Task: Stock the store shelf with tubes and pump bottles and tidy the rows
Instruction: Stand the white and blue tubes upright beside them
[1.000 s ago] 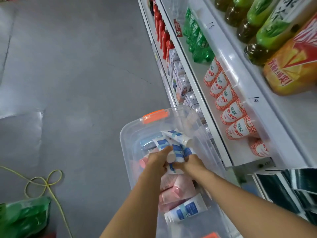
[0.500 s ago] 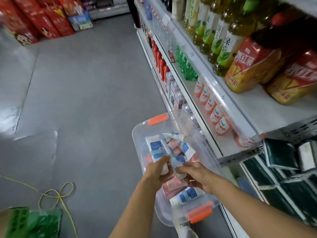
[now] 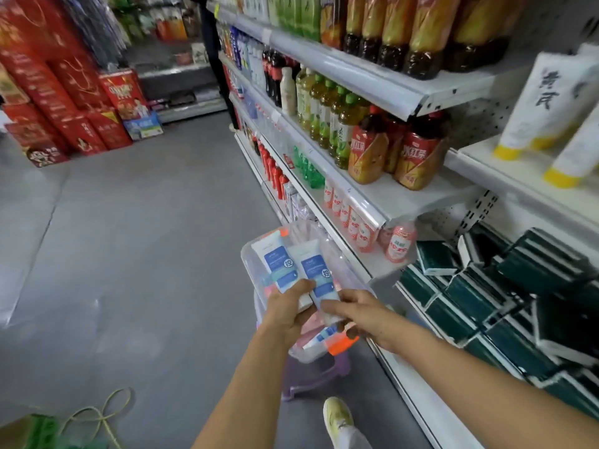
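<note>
Two white tubes with blue labels are being gripped by their lower ends above a clear bin, the fingers [image 3: 308, 284] of the left hand [image 3: 287, 311] being clamped on the left tube [image 3: 275, 264] and those of the right hand [image 3: 353, 314] being closed around the base of the right tube [image 3: 317, 275]. The tubes are being held side by side, touching, with labels facing up and crimped ends pointing away, probably so that both are being readied to go onto the shelf together with their fronts matching. The clear bin [image 3: 249, 257] is being kept directly underneath them, resting on a purple stool [image 3: 316, 372] just beside the shelving, so that stock is being kept within reach; more tubes, pink and white, are being glimpsed inside it, but their number cannot be told. Two orange latches are being shown on the bin, one at each end. To the upper right, a white shelf [image 3: 518, 186] is being occupied by large white tubes with yellow caps [image 3: 544, 105]; three are being counted, and bare space beside them is suggesting the likely destination. Below that, dark green boxes [image 3: 505, 286] are being stacked, too many and too overlapped to count. One shoe [image 3: 337, 416] is being seen on the grey floor.
</note>
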A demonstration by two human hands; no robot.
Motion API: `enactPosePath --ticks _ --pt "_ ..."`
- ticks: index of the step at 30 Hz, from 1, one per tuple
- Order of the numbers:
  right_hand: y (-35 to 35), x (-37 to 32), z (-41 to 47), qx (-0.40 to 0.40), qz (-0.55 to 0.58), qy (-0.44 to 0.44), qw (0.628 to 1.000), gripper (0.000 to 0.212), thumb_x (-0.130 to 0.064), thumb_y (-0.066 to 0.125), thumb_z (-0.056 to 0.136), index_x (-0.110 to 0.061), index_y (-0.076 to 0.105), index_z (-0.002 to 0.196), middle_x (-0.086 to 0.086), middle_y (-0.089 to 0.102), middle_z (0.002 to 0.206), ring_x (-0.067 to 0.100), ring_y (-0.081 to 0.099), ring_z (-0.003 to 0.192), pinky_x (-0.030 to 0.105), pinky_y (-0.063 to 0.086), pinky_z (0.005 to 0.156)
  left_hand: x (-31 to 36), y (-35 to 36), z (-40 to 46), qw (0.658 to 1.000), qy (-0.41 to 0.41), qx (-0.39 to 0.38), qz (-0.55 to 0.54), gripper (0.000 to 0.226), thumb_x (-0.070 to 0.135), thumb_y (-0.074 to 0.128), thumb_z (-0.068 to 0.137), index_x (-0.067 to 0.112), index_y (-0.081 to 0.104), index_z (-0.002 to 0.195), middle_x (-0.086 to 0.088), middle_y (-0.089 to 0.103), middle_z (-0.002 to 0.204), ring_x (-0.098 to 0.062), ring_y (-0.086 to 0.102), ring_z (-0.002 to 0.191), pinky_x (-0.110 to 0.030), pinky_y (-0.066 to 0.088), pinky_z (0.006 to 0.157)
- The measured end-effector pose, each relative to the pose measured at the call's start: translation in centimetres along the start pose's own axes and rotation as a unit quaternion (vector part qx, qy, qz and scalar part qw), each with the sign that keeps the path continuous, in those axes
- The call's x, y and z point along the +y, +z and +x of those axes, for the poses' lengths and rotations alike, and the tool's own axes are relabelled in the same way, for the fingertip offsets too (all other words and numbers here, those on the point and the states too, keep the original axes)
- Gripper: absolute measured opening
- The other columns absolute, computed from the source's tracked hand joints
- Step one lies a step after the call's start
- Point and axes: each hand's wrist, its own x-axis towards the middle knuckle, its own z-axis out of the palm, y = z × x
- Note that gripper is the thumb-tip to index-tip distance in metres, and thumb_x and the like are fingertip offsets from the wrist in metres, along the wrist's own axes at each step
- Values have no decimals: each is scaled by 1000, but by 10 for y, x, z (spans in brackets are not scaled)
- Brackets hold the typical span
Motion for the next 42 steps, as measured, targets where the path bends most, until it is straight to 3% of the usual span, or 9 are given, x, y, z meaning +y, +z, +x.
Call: enactPosePath --ticks 4,8,12,17,19,26,30,38,42 --pt "-12 4 -53 40 55 -16 998 10 -23 67 89 -15 69 94 6 70 76 19 62 67 29 42 55 -2 24 -43 999 20 -44 19 44 -3 67 78 3 60 121 -17 71 110 -35 69 99 -47 58 82" --pt "-32 11 -100 48 0 -38 998 22 -20 68 87 -13 69 108 16 72 92 19 63 69 27 41 52 -12 56 -78 992 42 -91 81 42 -4 65 79 0 61 121 -17 71 109 -38 67 103 -57 49 96" --pt "-55 19 -143 96 8 -73 993 27 -13 71 84 -15 68 110 5 73 90 12 61 64 22 45 51 -25 92 -108 981 62 -138 124 31 -5 64 82 4 65 112 -13 74 100 -31 71 89 -40 59 74" --pt "-90 28 -196 196 35 -129 971 32 -5 72 82 -17 65 111 5 74 97 15 65 76 27 48 60 -46 137 -145 964 92 -188 166 23 6 70 84 10 67 107 -12 74 102 -28 70 92 -34 57 66" --pt "-103 30 -219 232 44 -156 959 36 -2 72 82 -18 64 113 1 74 100 9 68 78 21 51 61 -57 154 -157 961 96 -192 177 22 10 72 82 9 66 104 -13 73 99 -27 69 89 -31 54 61" --pt "-161 52 -320 324 45 -209 921 35 -5 74 81 -25 62 107 3 73 99 15 69 81 28 56 63 -111 229 -223 948 101 -239 184 11 12 70 85 9 59 87 -8 63 67 -16 56 55 -24 43 47" --pt "-193 69 -374 380 38 -232 895 35 -3 76 78 -19 62 106 8 73 99 18 69 79 34 58 63 -146 273 -265 930 114 -291 191 14 8 68 86 7 55 91 -9 60 67 -17 55 54 -25 42 45" --pt "-258 100 -455 463 47 -256 847 36 -12 80 76 -24 61 104 -2 73 96 17 70 83 29 54 63 -199 353 -328 889 137 -363 242 19 7 64 85 -2 56 99 -11 58 63 -17 49 45 -25 40 41" --pt "-290 113 -484 489 38 -238 838 32 -15 79 78 -21 59 102 4 72 94 18 71 70 30 55 56 -218 392 -349 879 129 -392 239 14 9 66 85 5 56 96 -9 60 65 -19 53 52 -26 41 44"
